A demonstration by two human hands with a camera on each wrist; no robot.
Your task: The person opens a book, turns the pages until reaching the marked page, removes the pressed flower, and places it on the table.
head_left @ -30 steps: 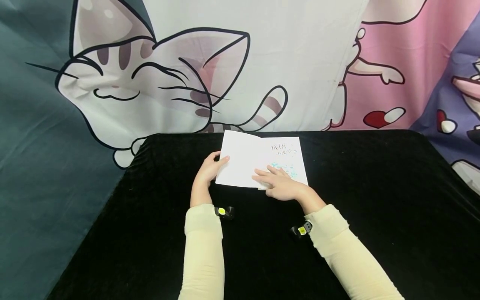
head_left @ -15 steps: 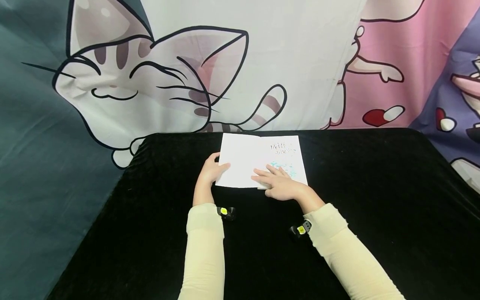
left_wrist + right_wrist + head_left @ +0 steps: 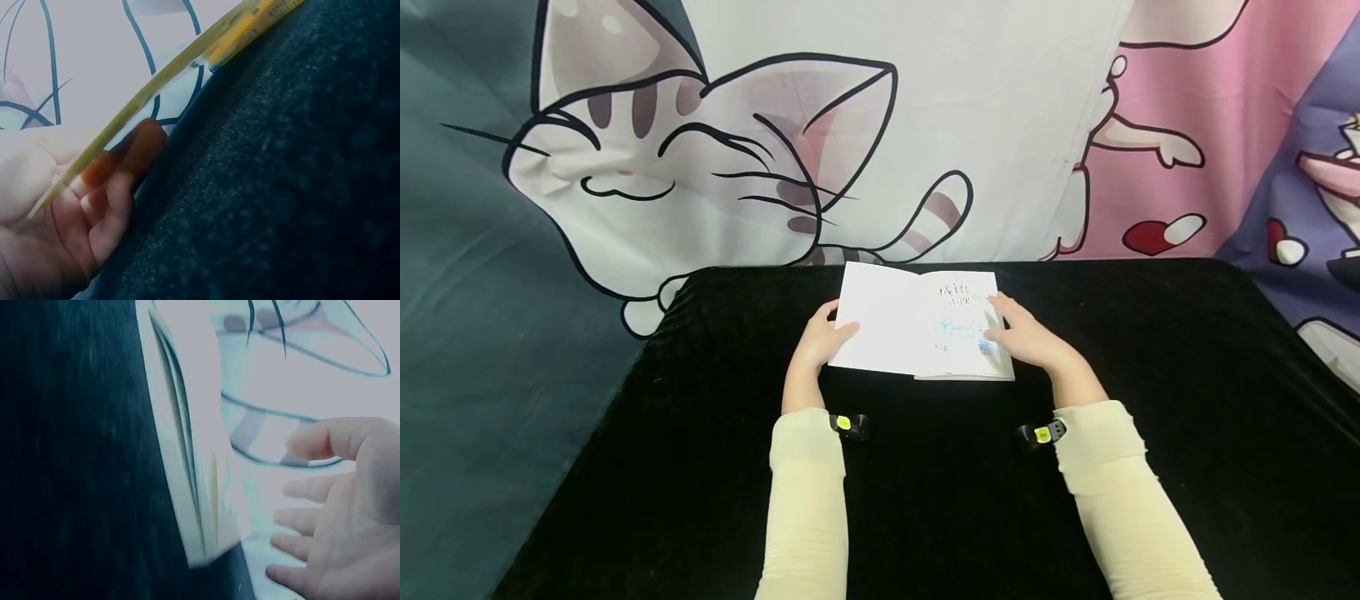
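An open book [image 3: 883, 321] lies near the far side of the black-covered table, with a blank white left side and dark and blue print on the right page. My left hand [image 3: 818, 343] holds the left edge, thumb on top. In the left wrist view its fingers lie beneath the raised cover [image 3: 119, 122], which is tilted off the cloth. At the book's right edge is my right hand [image 3: 1028, 335], fingers spread. The right wrist view shows that hand [image 3: 350, 512] with nothing in its grasp, beside the thick page block [image 3: 194, 444]; contact cannot be made out.
Black cloth [image 3: 925, 500] covers the table, whose far edge runs just behind the book. Beyond it hangs a curtain [image 3: 1015, 125] printed with cartoon cats. Small black wrist devices [image 3: 850, 425] sit on both sleeves.
My right hand has moved off the right page's lower middle, out to the book's right edge, uncovering the blue print. The left hand stays at the left edge, its cover slightly raised.
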